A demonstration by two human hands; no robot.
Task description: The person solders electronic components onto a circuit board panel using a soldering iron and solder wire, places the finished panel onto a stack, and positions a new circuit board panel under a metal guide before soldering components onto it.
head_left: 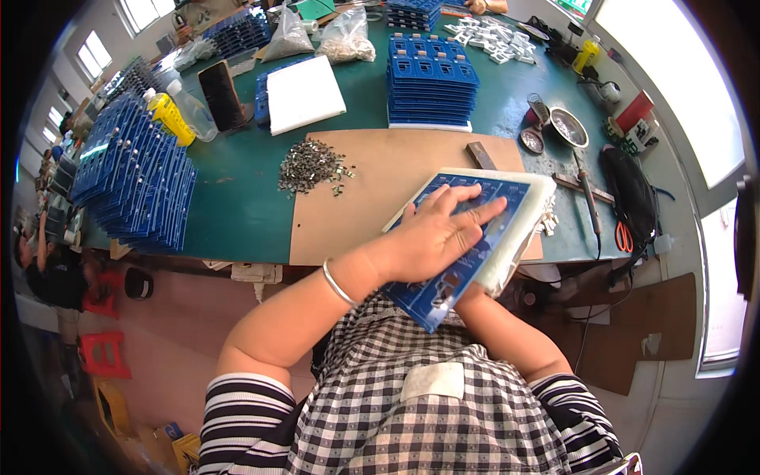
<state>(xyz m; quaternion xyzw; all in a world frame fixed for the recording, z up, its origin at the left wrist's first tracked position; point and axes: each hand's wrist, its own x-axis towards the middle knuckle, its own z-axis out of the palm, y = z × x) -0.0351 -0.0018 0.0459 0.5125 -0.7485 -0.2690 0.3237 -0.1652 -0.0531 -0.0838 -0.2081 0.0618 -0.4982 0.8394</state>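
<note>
A blue circuit board panel (417, 298) lies against a thick white foam pad (524, 223), the two tilted together over the table's front edge. My left hand (443, 228) rests flat on the board's upper face, its fingers spread. From below, my right hand (473, 299) reaches under the pad and board near their lower edge; its fingers are hidden behind them. Beyond the board, a heap of small metal parts (310, 166) sits on the brown work sheet (356, 214). Part of a dark metal bar (480, 156) shows just past the pad.
Blue board stacks stand at the back (431, 83) and left (134, 178). A soldering iron (587, 190), a metal bowl (568, 127) and orange-handled scissors (624, 236) lie right. White parts (492, 38), a phone (222, 95), a white block (305, 93) and a yellow bottle (169, 117) are farther off.
</note>
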